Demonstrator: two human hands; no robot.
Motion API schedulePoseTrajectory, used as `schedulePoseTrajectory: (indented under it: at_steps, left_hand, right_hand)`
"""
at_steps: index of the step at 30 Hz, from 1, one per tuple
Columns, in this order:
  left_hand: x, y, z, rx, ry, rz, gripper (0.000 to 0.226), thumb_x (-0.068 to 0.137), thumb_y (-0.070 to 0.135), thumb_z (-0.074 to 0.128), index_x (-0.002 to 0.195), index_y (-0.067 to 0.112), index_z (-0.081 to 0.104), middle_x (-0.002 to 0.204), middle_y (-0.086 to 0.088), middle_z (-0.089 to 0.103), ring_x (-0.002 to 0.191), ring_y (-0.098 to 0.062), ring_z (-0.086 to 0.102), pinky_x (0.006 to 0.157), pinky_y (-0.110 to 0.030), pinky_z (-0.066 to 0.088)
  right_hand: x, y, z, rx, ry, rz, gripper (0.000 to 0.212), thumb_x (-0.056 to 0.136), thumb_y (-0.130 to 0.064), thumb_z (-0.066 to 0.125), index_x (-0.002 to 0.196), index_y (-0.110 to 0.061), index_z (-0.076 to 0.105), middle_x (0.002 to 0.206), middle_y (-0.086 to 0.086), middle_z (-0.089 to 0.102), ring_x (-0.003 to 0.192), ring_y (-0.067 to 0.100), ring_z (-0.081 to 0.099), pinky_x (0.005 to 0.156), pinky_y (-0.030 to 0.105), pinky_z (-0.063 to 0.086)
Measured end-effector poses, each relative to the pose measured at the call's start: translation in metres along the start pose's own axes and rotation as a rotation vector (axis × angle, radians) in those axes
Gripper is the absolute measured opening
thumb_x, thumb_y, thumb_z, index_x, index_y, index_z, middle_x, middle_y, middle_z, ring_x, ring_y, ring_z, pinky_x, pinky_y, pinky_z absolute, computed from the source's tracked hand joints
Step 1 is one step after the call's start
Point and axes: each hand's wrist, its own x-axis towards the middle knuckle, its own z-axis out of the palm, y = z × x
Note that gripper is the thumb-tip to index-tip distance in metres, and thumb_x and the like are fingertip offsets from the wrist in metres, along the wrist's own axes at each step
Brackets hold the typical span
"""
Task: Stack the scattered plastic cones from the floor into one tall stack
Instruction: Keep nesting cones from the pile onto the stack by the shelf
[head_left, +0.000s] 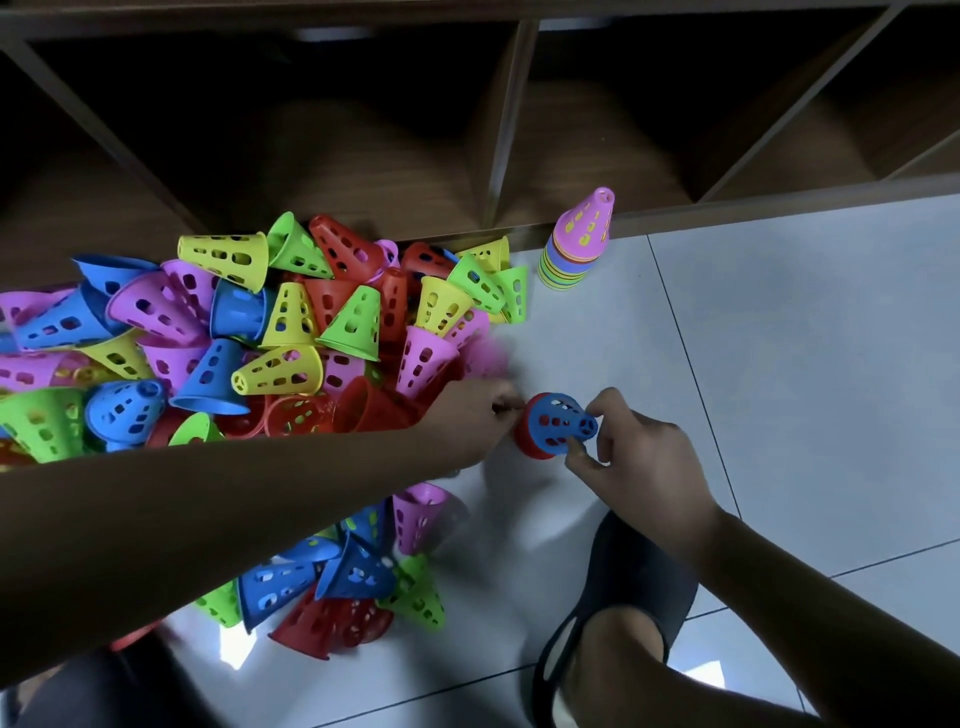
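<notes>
Dark shoe (623, 582) sitting nearest, bottom right on the tiled floor (779, 364); left forearm (208, 519) crossing over a few loose cones (363, 577) low left. Right hand (644, 457) pinching the blue cone (561, 421) at its narrow end, thumb one side, fingers the other. It's sitting nested over a red cone (527, 446), both tipped sideways just above the floor. Left hand (475, 415) bunching its fingers at the red rim, but it's blurred, so can't tell if it's actually gripping.

Big pile (234, 338) lying behind the left hand: dozens of cones on their sides, mixed colours, several jammed into each other. Standing stack (576, 244) sitting upright well apart to the right, against the shelf unit (509, 130), pink on top with a band of rims showing below.

Progress read: early. One short stack going, two cones being mated in hand, bulk of the pile not yet stacked.

Shelf cubbies looking dark; can't make out anything in them.
</notes>
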Motion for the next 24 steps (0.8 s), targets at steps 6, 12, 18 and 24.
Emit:
schedulePoseTrajectory:
  at_steps: [6,12,18,24]
  left_hand:
    - [-0.027,-0.032,-0.014,0.344,-0.130,0.098,0.019,0.099,0.016,0.069,0.118,0.015,0.068,0.105,-0.001,0.076,0.089,-0.015,0.072,0.081,-0.034,0.063]
    - [-0.055,-0.053,-0.014,0.662,-0.282,0.179,0.026,0.092,0.035,0.074,0.110,0.020,0.065,0.110,0.000,0.065,0.098,-0.023,0.064,0.077,-0.037,0.054]
    - [-0.059,-0.063,-0.017,0.729,-0.329,0.161,0.017,0.080,0.019,0.069,0.090,0.022,0.056,0.097,0.002,0.063,0.089,-0.026,0.065,0.069,-0.041,0.056]
    - [-0.055,-0.063,-0.020,0.678,-0.245,0.168,0.015,0.087,0.016,0.071,0.099,0.019,0.062,0.098,-0.003,0.068,0.088,-0.028,0.066,0.071,-0.039,0.056]
  right_hand:
    - [0.001,0.016,0.033,0.015,-0.139,-0.014,0.029,0.092,-0.029,0.074,0.112,-0.016,0.058,0.076,-0.004,0.066,0.055,0.026,0.061,0.047,0.030,0.049]
    - [0.020,0.017,0.045,0.076,-0.206,-0.015,0.023,0.100,-0.030,0.063,0.115,-0.017,0.052,0.089,0.001,0.067,0.063,0.034,0.062,0.054,0.041,0.054]
    - [0.047,0.009,0.049,0.039,-0.182,0.022,0.026,0.101,-0.030,0.058,0.122,-0.018,0.049,0.087,0.003,0.070,0.067,0.037,0.063,0.055,0.039,0.050]
    - [0.023,-0.044,0.039,0.184,-0.362,-0.206,0.024,0.097,-0.046,0.052,0.114,-0.028,0.054,0.074,-0.002,0.068,0.066,0.029,0.066,0.062,0.041,0.054]
